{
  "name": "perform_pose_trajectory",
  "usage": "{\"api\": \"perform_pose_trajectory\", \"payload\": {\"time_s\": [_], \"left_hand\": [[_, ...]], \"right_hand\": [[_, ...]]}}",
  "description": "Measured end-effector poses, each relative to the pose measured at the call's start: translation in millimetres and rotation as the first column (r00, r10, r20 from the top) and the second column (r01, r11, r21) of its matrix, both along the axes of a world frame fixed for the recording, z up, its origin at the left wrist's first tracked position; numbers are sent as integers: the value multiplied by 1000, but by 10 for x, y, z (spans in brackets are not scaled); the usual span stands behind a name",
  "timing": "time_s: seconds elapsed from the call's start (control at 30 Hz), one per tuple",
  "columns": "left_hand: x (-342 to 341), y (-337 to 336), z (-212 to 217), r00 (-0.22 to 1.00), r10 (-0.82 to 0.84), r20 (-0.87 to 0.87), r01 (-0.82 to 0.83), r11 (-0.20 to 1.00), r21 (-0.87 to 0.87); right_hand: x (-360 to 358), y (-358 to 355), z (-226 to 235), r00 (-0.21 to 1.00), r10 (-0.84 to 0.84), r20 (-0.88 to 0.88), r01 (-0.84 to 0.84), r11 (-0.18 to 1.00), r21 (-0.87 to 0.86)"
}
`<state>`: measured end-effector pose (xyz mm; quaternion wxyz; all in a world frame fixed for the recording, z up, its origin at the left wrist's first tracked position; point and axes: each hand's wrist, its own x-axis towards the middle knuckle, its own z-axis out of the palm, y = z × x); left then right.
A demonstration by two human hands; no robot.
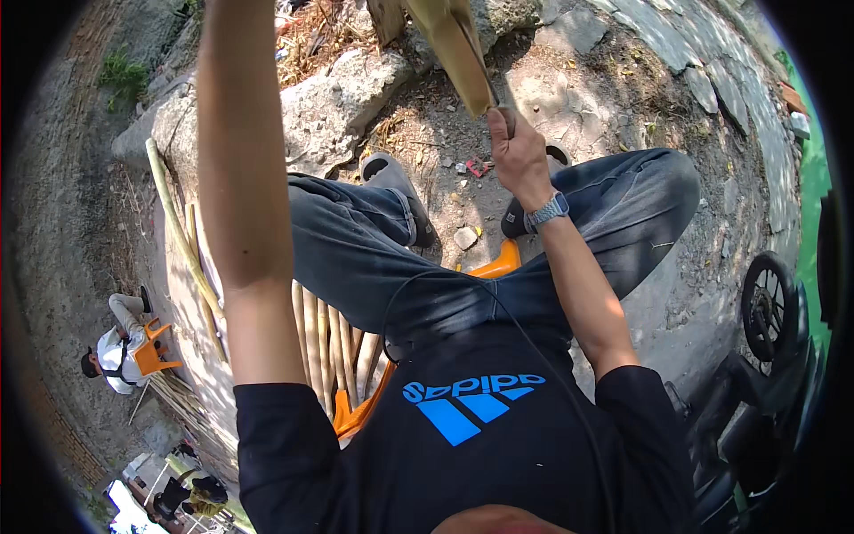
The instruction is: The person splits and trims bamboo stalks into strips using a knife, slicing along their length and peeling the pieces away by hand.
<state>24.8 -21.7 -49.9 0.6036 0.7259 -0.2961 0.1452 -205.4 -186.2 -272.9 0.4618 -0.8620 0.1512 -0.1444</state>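
Your right hand (518, 153): one, closed, fingers wrapped round the end of a slim dark implement (508, 117), exact kind unclear; wrist watch-banded, forearm slanting up and inward. Tan pole (447, 52): one, top centre, lower end beside your thumb. Your left hand: out of frame, grip untold; left forearm (245, 151) raised.

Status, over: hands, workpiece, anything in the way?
Left hand out of frame. Right hand closed by lower end of tan piece, exact grip unclear; it runs past top edge. Pale stone below, not blocking the right hand.
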Motion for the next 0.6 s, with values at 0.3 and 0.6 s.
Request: {"api": "perform_pose_trajectory", "payload": {"time_s": [0.3, 0.6], "left_hand": [[40, 743, -756, 884, -399, -245, 151, 739, -657], [259, 892, -757, 776, -599, -199, 324, 649, -688]], "right_hand": [[-99, 249, -910, 924, 97, -370, -95, 995, 25], [-141, 307, -772, 900, 130, -416, -41, 975, 216]]}}
